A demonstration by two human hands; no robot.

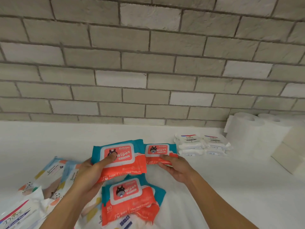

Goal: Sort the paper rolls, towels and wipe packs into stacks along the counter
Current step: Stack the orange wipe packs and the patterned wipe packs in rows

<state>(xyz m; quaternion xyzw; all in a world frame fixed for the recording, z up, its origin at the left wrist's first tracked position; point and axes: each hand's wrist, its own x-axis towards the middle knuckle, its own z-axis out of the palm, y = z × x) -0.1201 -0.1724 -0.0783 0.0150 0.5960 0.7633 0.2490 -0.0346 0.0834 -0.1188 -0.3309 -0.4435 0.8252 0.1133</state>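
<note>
So, the white worktop (247, 182) below the grey brick wall (148, 63) is, by my reckoning, somewhere near halfway sorted. At the far right the tall white paper rolls (247, 129) stand together against the wall. Just in front of them sits a cream block of folded towels (287, 156), partly cut off by the edge of view. Beside the rolls, the small white Dove wipe packs (203, 144) are already piled in two neat stacks, side by side.

What is left is the loose heap nearest me at the lower left. It holds pastel-patterned soft wipe packs (54, 174), one more white Dove pack (18, 214) and a teal-and-coral baby wipe pack (130, 194) lying on top, none of it stacked yet. I judge I am starting the teal-and-coral stack just left of the Dove ones.

My left hand (89, 172) grips a second teal-and-coral pack (120, 156), held clear of the heap, thumb flat on its lid and fingers curled underneath. My right hand (175, 169) pinches the near edge of a third teal-and-coral pack (158, 152), thumb on top. Whether that one rests on the worktop I cannot tell.
</note>
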